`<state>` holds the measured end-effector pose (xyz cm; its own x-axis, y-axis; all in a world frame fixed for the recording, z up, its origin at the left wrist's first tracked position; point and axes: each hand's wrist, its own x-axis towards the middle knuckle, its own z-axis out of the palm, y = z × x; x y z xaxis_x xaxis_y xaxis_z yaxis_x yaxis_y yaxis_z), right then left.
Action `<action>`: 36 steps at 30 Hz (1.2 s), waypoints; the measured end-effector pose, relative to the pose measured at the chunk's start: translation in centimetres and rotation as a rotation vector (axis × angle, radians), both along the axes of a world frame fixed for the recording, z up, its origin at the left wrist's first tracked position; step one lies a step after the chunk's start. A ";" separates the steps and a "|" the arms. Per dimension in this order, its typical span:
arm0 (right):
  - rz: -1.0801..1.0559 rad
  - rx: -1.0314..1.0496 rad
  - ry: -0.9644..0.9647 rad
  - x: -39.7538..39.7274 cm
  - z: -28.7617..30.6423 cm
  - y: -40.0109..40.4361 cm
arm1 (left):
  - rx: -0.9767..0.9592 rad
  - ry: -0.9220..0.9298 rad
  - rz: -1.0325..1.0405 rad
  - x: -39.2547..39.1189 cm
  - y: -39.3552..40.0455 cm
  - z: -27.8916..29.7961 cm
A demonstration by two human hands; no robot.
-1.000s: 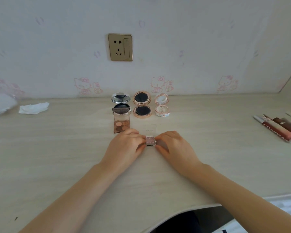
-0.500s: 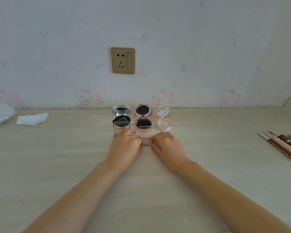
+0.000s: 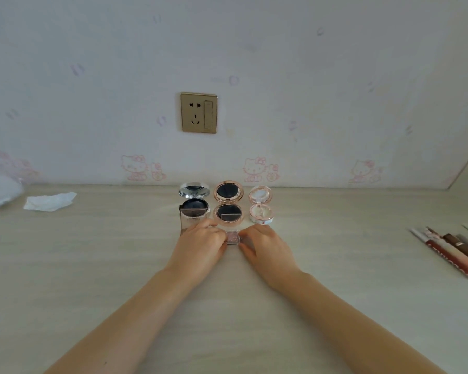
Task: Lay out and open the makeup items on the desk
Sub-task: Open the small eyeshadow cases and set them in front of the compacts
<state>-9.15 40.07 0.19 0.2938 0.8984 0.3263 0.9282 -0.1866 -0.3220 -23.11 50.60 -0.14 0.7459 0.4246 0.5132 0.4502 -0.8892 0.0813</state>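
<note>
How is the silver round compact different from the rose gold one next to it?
The silver compact has a chrome rim; the rose gold compact has a pinkish metallic rim. The silver one stands at the row's left end, its base partly behind a clear palette lid; the rose gold one stands in the middle, fully visible. Both are round, open, dark inside.

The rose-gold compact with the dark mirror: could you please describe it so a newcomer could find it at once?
Below the wall socket, three open round compacts stand in a row on the desk. The rose-gold compact is the middle one, between the silver compact and the smaller pale pink compact.
</note>
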 end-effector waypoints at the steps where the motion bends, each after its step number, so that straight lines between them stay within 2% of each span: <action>1: -0.002 -0.002 0.003 0.0 0.0 -0.1 | 0.007 -0.022 -0.017 -0.1 -0.3 0.2; 6: -0.001 -0.013 0.004 0.3 0.5 -1.2 | 0.018 -0.138 -0.067 -0.1 -1.9 1.0; 10: -0.037 -0.012 -0.005 1.7 0.9 -3.8 | -0.003 -0.134 -0.128 0.7 -3.5 1.0; 15: -0.078 -0.024 -0.107 4.7 1.0 -9.6 | -0.028 -0.122 -0.216 3.2 -7.5 0.5; 23: -0.270 -0.075 -0.200 9.8 2.1 -20.4 | -0.117 -0.055 -0.355 10.2 -14.8 0.7; 36: -0.586 -0.091 -0.116 19.6 1.1 -33.9 | -0.257 0.063 -0.557 23.9 -26.1 0.3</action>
